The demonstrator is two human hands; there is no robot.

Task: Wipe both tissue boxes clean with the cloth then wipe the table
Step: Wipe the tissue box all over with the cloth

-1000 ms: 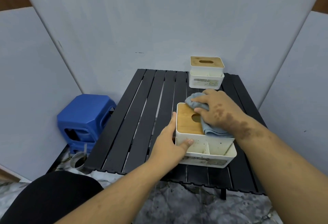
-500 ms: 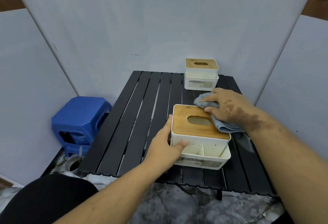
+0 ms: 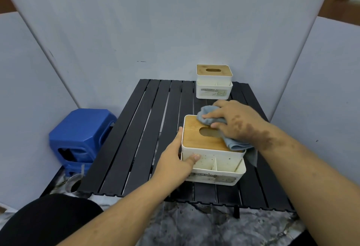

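A white tissue box with a wooden lid and speckled front compartments stands near the front of the black slatted table. My left hand grips its left side, thumb on the front wall. My right hand holds a grey-blue cloth against the lid's far right part, covering part of the oval slot. The cloth's tail hangs over the box's right edge. A second white tissue box with a wooden lid sits at the table's far edge.
A blue plastic stool stands on the floor left of the table. Grey panels wall in the table on three sides. A small metal cup is on the floor by the table's front left corner. My dark-clothed knee is at bottom left.
My right hand has slid the cloth from the lid's right rear edge back leftward over the lid. My left hand keeps its grip on the box.
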